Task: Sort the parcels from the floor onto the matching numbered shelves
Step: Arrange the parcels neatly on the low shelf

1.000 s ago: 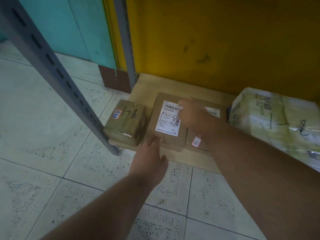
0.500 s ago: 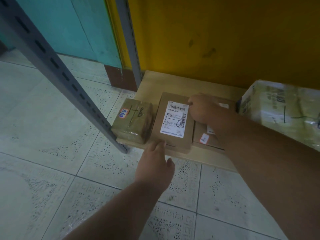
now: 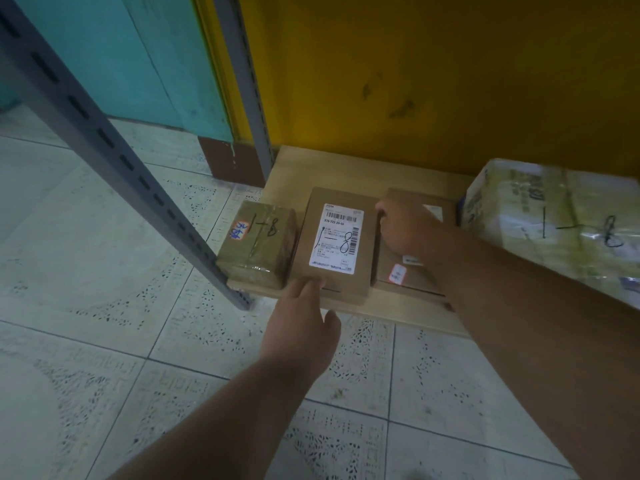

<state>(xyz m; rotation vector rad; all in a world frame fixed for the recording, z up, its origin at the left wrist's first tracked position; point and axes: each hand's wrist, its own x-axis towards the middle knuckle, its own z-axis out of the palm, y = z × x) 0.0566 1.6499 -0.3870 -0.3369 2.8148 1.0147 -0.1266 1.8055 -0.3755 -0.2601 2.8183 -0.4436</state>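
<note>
A flat brown box (image 3: 337, 271) with a white label marked 1-8 lies on the low wooden shelf board (image 3: 346, 168). It sits between a small taped parcel (image 3: 258, 244), also marked 1-8, and another flat brown box (image 3: 405, 282). My left hand (image 3: 301, 327) touches the labelled box's front edge with straight fingers. My right hand (image 3: 405, 223) rests over the second box, and its fingers curl against the labelled box's right edge.
A large plastic-wrapped parcel (image 3: 554, 220) marked 1-8 fills the shelf's right side. Grey slotted uprights (image 3: 156, 199) stand at the shelf's left corners. A yellow wall (image 3: 433, 81) backs the shelf. Pale tiled floor (image 3: 104, 341) spreads in front and left.
My right hand has slid off the label to the labelled box's right edge. My left hand has come forward to the box's front edge. The view has drawn closer.
</note>
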